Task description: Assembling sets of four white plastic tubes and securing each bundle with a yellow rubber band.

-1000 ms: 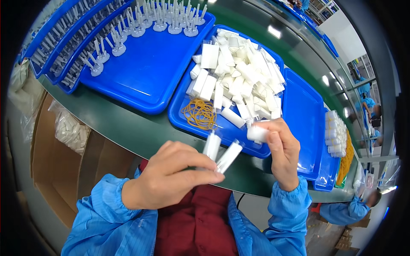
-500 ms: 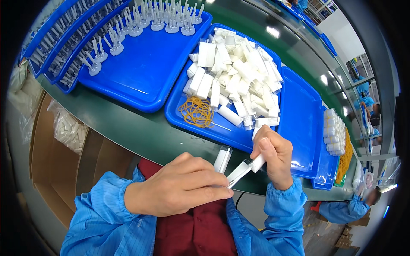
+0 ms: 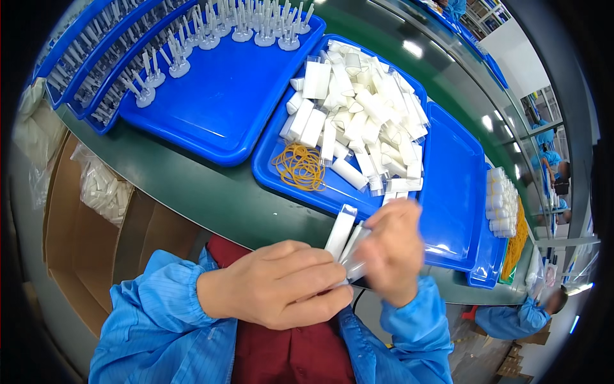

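Note:
My left hand is closed around the lower ends of two or three white tubes with clear caps, held upright at the table's near edge. Against them from the right presses my right hand, blurred, fingers closed on one of the tubes. Just beyond my hands, a blue tray holds a pile of the same white capped tubes and a bunch of yellow rubber bands.
A large blue tray at the left carries rows of white nozzle parts along its far side. An empty-looking blue tray lies at the right, with stacked white pieces beyond. Cardboard boxes with bagged parts stand below the table. Another person sits at the lower right.
My right hand has come down from the tray with a white tube and joined it to the tubes in my left hand. Both hands have drawn nearer to my body.

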A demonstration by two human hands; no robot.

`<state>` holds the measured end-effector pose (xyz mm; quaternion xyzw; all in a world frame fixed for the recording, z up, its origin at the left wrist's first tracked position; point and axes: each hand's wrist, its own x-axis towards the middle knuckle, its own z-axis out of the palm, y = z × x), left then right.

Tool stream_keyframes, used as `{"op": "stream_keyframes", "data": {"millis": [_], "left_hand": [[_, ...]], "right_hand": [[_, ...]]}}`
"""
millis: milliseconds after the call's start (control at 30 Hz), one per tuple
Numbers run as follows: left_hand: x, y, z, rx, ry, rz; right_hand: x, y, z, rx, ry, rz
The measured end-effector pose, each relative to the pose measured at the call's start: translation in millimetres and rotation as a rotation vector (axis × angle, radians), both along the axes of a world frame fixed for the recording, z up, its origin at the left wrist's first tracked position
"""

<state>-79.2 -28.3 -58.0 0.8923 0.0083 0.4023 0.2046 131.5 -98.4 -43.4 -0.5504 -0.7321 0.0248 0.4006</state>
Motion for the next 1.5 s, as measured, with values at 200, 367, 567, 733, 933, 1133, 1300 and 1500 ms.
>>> {"op": "stream_keyframes", "data": {"millis": [200,367,567,733,933,1133,1300,1500], "left_hand": [[-11.3,14.1,-4.3,0.119,-0.028,0.192],[-19.2,21.1,-15.4,-0.036,-0.074,0.321],[-19.3,24.4,-26.0,-0.167,-0.129,0.389],[-21.0,25.3,-7.3,-0.160,0.017,0.227],[-12.2,15.4,5.8,-0.161,0.067,-0.001],[-9.3,9.7,4.1,-0.140,0.062,-0.034],[-8.8,7.0,3.3,-0.098,0.097,-0.051],[-1.4,0.7,-9.6,-0.017,-0.012,0.007]], "right_hand": [[-11.1,8.4,4.5,-0.034,0.094,0.024],[6.3,41.5,-0.7,0.011,-0.441,-0.347],[6.3,38.2,3.2,-0.075,-0.344,-0.266],[7.3,23.9,10.8,-0.292,0.687,-0.300],[17.5,14.2,1.1,-0.342,0.698,-0.159],[20.6,9.1,-0.7,-0.331,0.617,-0.136],[22.2,5.9,-1.3,-0.283,0.333,0.033],[-13.9,-1.0,-6.7,-0.078,0.339,0.026]]}}
